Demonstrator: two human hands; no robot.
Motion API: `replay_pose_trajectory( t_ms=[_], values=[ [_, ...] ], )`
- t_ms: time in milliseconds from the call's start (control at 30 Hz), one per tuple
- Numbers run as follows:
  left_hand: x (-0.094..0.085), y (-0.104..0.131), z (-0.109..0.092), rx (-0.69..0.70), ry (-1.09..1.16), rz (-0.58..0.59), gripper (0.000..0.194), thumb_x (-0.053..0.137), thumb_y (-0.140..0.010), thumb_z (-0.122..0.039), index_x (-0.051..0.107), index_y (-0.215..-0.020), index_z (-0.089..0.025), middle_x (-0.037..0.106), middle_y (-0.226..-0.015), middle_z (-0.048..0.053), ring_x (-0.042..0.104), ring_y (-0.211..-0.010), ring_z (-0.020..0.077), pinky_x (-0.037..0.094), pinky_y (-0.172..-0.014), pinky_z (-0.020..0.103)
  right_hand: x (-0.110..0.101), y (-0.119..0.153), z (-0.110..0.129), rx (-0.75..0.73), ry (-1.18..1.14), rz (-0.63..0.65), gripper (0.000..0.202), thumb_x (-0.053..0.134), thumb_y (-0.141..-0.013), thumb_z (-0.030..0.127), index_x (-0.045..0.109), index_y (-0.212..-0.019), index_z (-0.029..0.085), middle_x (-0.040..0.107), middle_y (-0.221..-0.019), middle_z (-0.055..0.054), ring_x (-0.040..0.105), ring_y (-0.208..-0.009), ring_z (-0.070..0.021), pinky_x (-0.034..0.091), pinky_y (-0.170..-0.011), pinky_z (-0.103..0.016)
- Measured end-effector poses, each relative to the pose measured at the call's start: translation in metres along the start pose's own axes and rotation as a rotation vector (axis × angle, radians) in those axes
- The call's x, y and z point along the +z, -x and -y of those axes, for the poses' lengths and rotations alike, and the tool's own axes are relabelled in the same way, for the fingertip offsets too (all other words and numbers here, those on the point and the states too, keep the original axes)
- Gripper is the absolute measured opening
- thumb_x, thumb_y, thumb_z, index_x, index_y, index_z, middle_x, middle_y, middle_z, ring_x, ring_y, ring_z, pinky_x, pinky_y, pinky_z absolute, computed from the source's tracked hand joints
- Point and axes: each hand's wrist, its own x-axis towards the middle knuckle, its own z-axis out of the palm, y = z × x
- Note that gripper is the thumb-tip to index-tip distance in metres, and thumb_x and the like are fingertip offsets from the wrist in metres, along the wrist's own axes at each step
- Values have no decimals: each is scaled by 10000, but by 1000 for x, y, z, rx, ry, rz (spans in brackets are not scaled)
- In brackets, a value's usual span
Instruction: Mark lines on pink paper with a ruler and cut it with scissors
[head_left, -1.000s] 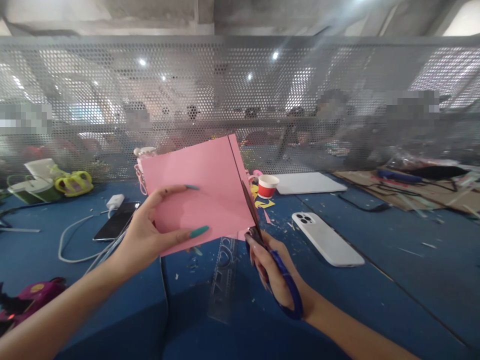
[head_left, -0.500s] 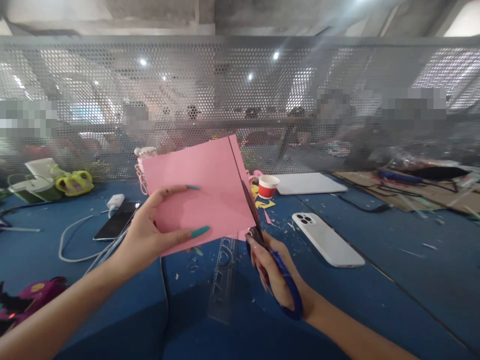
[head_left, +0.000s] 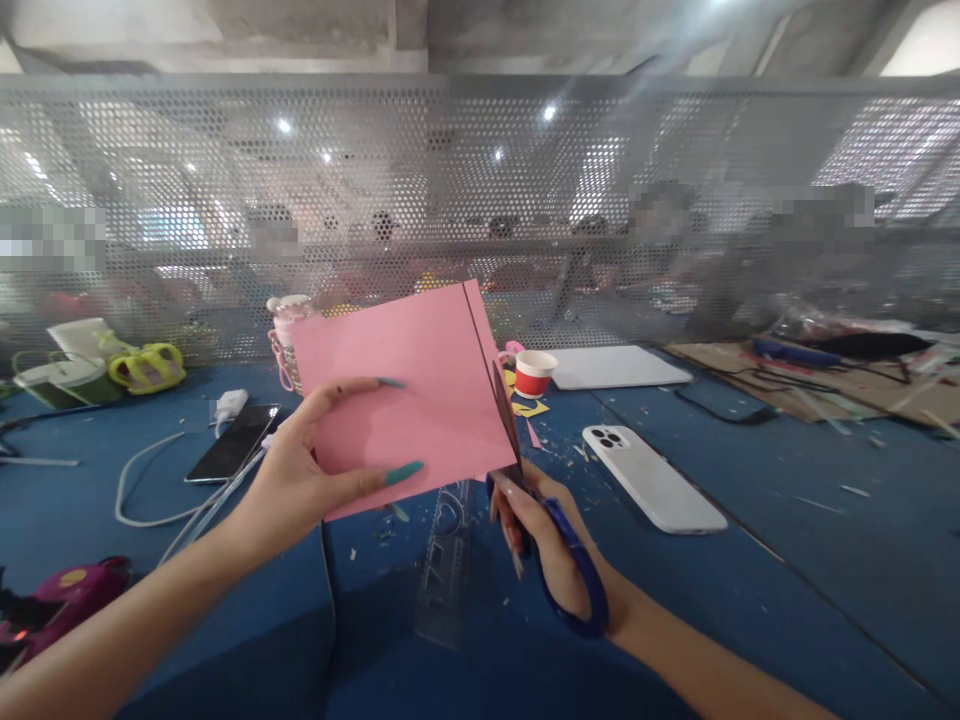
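Note:
Pink paper (head_left: 405,390) is held up in the middle of the view, tilted, with a dark line near its right edge. My left hand (head_left: 315,460) grips it from the left, thumb and a finger pressed on its face. My right hand (head_left: 551,530) is closed round the blue handles of the scissors (head_left: 577,585). Their dark blades point up along the paper's right edge, near the line. Below the paper a clear stencil ruler (head_left: 446,570) lies on the blue table (head_left: 390,660).
A white phone (head_left: 652,480) lies on the right, a red and white cup (head_left: 535,374) and a white flat slab (head_left: 619,367) behind. At left are a black phone (head_left: 234,443), cables and a yellow object (head_left: 150,368). Paper scraps are scattered about.
The pink paper and my left hand have shifted slightly right and down. The scissors' blades stand a little differently against the paper's edge.

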Motion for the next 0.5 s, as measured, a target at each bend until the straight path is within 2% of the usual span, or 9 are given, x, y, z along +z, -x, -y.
replay_pose_trajectory(
  t_ms=[200,500],
  values=[
    [-1,0,0,4,-4,21,517,721,-653,-285,519,-1127,-245,572,-1210,50,522,-1143,252,501,-906,358,-1,-2,-1,-57,19,-4,328,421,-860,485,420,-688,206,351,-461,87,350,-355,-61,312,-338,-185],
    [-1,-1,1,-3,-13,22,523,722,-646,-295,523,-1127,-239,574,-1206,54,525,-1134,264,511,-892,371,0,2,4,-5,30,3,349,406,-842,532,397,-694,216,298,-426,108,294,-317,-57,261,-300,-179]
  ],
)
